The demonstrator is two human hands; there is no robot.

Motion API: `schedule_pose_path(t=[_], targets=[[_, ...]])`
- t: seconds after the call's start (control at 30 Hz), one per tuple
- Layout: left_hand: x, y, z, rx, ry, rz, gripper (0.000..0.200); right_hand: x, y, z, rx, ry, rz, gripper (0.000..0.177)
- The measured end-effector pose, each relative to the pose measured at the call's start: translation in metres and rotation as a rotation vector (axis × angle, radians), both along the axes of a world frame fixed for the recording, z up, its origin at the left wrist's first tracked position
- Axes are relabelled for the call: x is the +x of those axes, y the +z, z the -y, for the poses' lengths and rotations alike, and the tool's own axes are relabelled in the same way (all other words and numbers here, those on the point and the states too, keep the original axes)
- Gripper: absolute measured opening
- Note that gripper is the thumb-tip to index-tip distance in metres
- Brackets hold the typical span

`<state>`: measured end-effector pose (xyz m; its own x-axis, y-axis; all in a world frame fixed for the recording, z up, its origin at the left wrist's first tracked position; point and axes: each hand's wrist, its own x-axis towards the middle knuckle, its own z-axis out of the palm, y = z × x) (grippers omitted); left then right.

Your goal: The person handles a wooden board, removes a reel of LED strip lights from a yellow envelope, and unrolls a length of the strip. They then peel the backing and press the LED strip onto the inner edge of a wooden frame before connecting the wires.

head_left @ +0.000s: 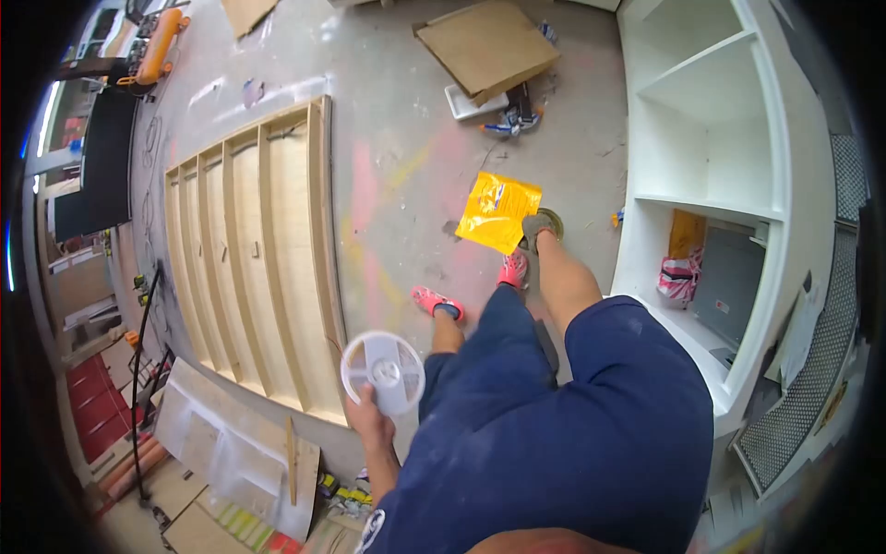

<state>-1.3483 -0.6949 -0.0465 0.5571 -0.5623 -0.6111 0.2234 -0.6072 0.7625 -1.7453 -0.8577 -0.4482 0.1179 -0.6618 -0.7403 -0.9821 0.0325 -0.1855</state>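
Note:
My left hand [371, 420] is closed on the edge of a round plastic reel [383, 372], translucent white with spokes and a hub. It is held up at the left of my navy clothing [600, 415], over the grey floor. Beside it stands a pale wooden frame [249, 258] with several slats. My right hand does not show; a strip of bare skin crosses the bottom edge.
A yellow plastic bag [498, 210] lies by feet in pink clogs [437, 303] and a grey shoe [535, 226]. Cardboard [486, 46] lies farther off. On the right stands a white cabinet [706, 120]; at left are an orange compressor [161, 46] and sheet boards [231, 452].

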Motion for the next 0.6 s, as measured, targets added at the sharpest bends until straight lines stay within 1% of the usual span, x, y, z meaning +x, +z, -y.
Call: schedule_pose_path(t=[0.07,0.1,0.13,0.2,0.27,0.3,0.33,0.37,0.4,0.43,0.47,0.5,0.53,0.57,0.6], targets=[[-0.005,-0.011,-0.018,0.08,0.012,0.021,0.039,0.005,0.031,0.03,0.005,-0.061,0.083,0.03],[-0.006,-0.012,-0.03,0.135,0.016,0.03,0.039,0.016,0.026,0.034,0.015,-0.09,0.125,0.031],[-0.008,-0.019,-0.034,0.156,0.026,0.04,0.039,0.024,0.007,0.045,0.036,-0.083,0.135,0.031],[-0.009,-0.029,-0.042,0.229,0.028,-0.027,0.04,0.038,-0.027,0.061,0.231,-0.621,0.361,0.034],[-0.01,-0.033,-0.04,0.269,0.006,-0.044,0.04,0.046,-0.052,0.056,0.403,-1.176,0.553,0.043],[-0.013,-0.033,-0.035,0.284,-0.014,-0.064,0.039,0.056,-0.072,0.041,0.401,-1.174,0.548,0.043],[-0.021,-0.026,-0.022,0.24,-0.026,-0.103,0.04,0.07,-0.099,0.026,0.16,-0.681,0.417,0.038],[-0.023,-0.025,-0.015,0.216,-0.021,-0.106,0.04,0.079,-0.107,0.022,-0.079,-0.187,0.272,0.034],[-0.022,-0.021,-0.01,0.182,-0.025,-0.122,0.04,0.094,-0.076,0.017,-0.081,-0.207,0.352,0.034],[-0.021,-0.016,-0.005,0.148,-0.032,-0.138,0.039,0.113,-0.031,0.005,-0.082,-0.229,0.432,0.041],[-0.019,-0.012,0.002,0.125,-0.033,-0.138,0.039,0.123,0.012,-0.003,-0.251,0.346,0.524,0.032],[-0.017,-0.007,0.008,0.098,-0.033,-0.13,0.037,0.145,0.038,-0.017,0.026,-0.021,0.703,0.03],[-0.015,-0.004,0.015,0.068,-0.028,-0.121,0.036,0.172,0.02,-0.038,-0.35,0.446,0.768,0.035],[-0.015,-0.001,0.018,0.035,-0.008,-0.114,0.036,0.183,0.085,-0.036,-0.046,0.38,0.924,0.041],[-0.014,0.003,0.022,0.031,-0.006,-0.131,0.037,0.207,0.099,-0.067,0.565,-0.371,1.235,0.041]])
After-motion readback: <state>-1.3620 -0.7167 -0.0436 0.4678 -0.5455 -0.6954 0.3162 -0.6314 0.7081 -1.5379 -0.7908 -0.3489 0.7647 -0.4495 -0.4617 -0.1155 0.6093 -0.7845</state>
